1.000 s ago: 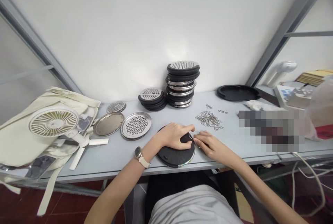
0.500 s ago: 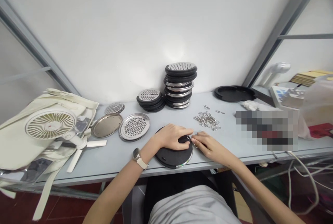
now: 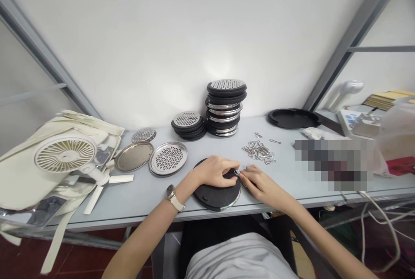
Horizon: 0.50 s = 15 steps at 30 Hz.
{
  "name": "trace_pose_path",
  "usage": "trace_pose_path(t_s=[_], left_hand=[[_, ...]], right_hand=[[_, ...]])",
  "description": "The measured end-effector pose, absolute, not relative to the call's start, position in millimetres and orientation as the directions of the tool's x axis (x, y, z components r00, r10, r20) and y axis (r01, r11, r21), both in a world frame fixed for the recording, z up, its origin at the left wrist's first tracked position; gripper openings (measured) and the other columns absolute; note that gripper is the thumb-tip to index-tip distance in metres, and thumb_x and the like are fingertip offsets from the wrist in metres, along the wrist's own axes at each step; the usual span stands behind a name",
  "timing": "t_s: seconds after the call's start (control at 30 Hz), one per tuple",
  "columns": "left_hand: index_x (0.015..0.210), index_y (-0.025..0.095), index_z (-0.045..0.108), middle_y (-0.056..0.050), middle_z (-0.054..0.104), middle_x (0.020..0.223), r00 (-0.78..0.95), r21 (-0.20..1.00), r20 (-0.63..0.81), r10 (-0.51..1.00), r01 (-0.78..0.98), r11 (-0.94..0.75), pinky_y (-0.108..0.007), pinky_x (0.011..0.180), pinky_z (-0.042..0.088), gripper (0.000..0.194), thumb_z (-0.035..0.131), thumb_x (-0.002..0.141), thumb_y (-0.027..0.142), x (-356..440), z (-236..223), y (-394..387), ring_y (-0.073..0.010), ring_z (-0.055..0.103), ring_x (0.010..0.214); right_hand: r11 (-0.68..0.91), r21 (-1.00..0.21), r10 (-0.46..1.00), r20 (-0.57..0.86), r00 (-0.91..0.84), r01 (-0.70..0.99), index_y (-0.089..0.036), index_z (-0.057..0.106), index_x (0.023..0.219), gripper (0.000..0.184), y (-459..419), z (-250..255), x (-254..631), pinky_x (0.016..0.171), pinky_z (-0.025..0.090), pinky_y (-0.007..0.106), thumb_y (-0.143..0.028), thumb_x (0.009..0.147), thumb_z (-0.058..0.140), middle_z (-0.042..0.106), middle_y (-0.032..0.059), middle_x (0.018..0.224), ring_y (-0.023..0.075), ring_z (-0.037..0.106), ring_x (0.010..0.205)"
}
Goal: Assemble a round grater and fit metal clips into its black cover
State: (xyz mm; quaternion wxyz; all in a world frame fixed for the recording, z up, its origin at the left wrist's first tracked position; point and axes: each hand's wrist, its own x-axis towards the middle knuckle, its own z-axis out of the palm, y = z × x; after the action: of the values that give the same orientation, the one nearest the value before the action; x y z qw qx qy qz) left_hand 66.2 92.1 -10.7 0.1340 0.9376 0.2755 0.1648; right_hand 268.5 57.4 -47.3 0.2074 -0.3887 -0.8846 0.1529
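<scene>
A round black disc (image 3: 214, 194), with a shiny metal edge along its lower right, lies flat near the front of the table. My left hand (image 3: 214, 171) rests over its upper part, thumb and fingers curled onto it and holding it. At the disc's right edge my right hand (image 3: 261, 185) is closed in a pinch on a small metal wire clip (image 3: 237, 172), whose loop shows between the two hands. My right fingertips partly hide the clip. Beyond the right hand lies a loose pile of wire clips (image 3: 259, 151).
Stacked round graters (image 3: 226, 106) stand at the back, beside a lower stack (image 3: 187, 125). To the left are a grater plate (image 3: 168, 159), a plain metal plate (image 3: 134, 156) and a white fan (image 3: 66, 156) on a cream bag. A black tray (image 3: 293, 118) sits back right.
More of the wire clip's loop shows between my hands now. Both hands stay at nearly the same place on the disc; the view has shifted slightly.
</scene>
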Motion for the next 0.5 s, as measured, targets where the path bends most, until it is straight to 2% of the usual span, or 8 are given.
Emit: trace_pose_path(t_s=[0.13,0.23,0.5], left_hand=[[0.083,0.019,0.056,0.007,0.043,0.055,0.768,0.479,0.183,0.613,0.475,-0.738,-0.019,0.054,0.030,0.014,0.059,0.073,0.027,65.7,-9.2,92.8,-0.0064,0.038,0.051],[0.082,0.017,0.057,0.008,0.041,0.054,0.760,0.552,0.164,0.629,0.457,-0.697,-0.018,0.055,0.030,0.014,0.061,0.071,0.025,65.5,-8.9,93.7,-0.0052,0.037,0.051],[0.078,0.017,0.058,0.009,0.036,0.052,0.734,0.591,0.159,0.660,0.465,-0.659,-0.018,0.053,0.028,0.016,0.064,0.069,0.028,65.2,-13.1,96.5,-0.0045,0.034,0.050]], right_hand=[[0.663,-0.364,0.748,0.266,-0.609,0.655,-0.019,0.051,0.072,0.034,56.0,-51.0,266.9,0.075,0.040,0.036,-0.022,0.099,0.030,0.053,0.0041,0.069,0.0194,0.049,0.071],[0.664,-0.361,0.747,0.277,-0.605,0.655,-0.019,0.052,0.075,0.033,56.4,-53.8,268.0,0.075,0.040,0.036,-0.021,0.099,0.029,0.052,0.0044,0.070,0.0199,0.049,0.072],[0.646,-0.415,0.759,0.260,-0.597,0.641,-0.019,0.053,0.074,0.037,57.5,-51.3,269.3,0.074,0.041,0.035,-0.025,0.100,0.027,0.053,0.0038,0.069,0.0198,0.050,0.072]])
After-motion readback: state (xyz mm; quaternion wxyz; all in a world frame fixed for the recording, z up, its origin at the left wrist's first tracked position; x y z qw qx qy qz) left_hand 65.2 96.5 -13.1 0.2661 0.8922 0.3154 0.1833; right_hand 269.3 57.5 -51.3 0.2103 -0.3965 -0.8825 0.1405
